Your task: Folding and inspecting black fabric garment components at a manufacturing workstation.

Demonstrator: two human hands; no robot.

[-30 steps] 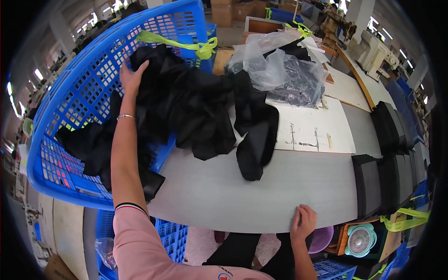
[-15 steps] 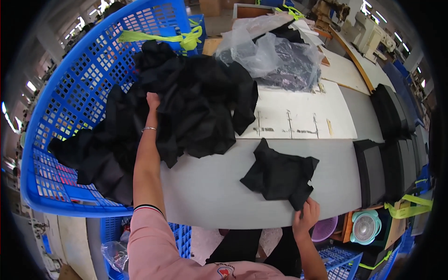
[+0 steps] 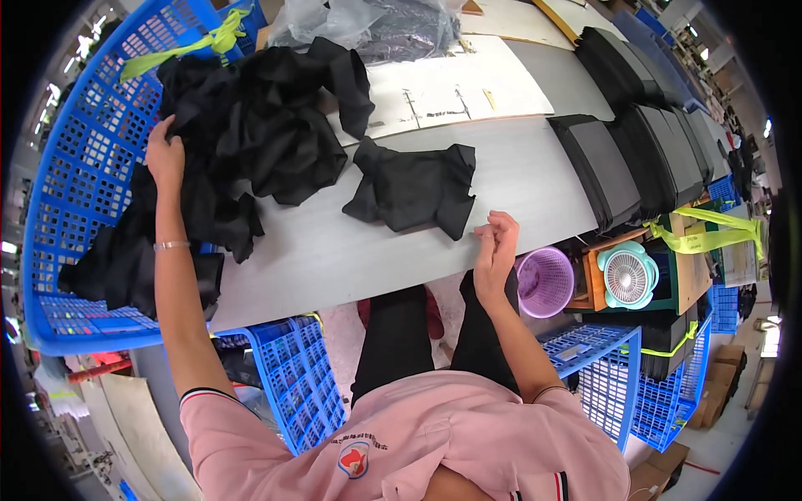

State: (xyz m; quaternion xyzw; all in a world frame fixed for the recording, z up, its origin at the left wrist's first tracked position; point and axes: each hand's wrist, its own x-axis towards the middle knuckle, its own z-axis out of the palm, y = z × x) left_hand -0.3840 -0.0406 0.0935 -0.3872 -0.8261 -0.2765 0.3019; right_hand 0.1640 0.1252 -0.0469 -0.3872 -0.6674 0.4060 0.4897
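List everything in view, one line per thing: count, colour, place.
garment pile: one heap, black, spilling from basket onto table
single garment: one, black, flat on table
basket: one, blue, left
table: one, grey, centre
folded stacks: several, black, right
plastic bag: one, clear, far edge
small bin: one, purple, below table
fan: one, teal, right
left hand: on the pile
right hand: at table edge, empty
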